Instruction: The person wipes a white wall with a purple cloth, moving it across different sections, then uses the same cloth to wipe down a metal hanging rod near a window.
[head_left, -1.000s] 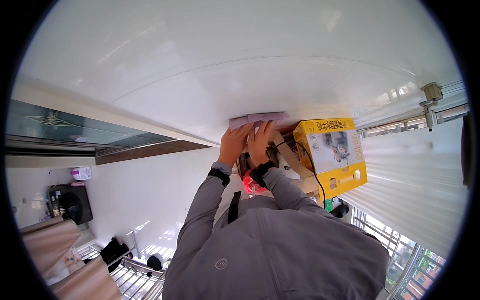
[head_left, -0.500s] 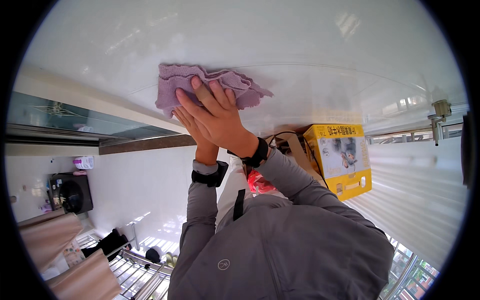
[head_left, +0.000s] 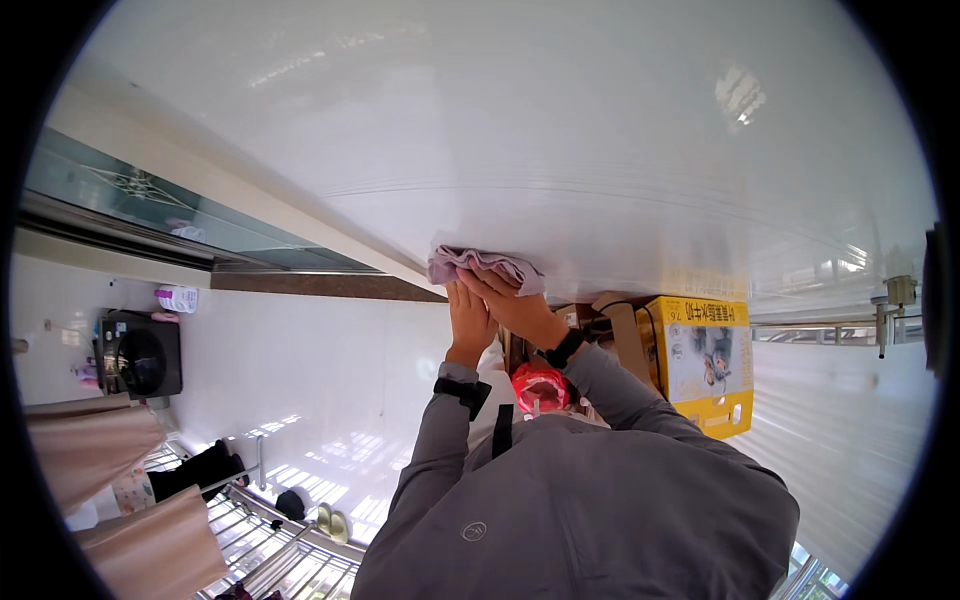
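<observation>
mauve cloth [head_left: 484,267]; yellow box [head_left: 706,362]; grey sleeves [head_left: 440,450]

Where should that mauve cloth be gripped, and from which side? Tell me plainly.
Probably at the bunched ridge along the far edge of the mauve cloth. There its folds stand proud of the white surface, while the near part is pinned flat under the left hand and right hand. Come from the cloth's left end, which pokes out uncovered.

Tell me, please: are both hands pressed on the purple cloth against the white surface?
Yes, the left hand and the right hand both lie on the purple cloth, which is flat against the white surface.
</observation>
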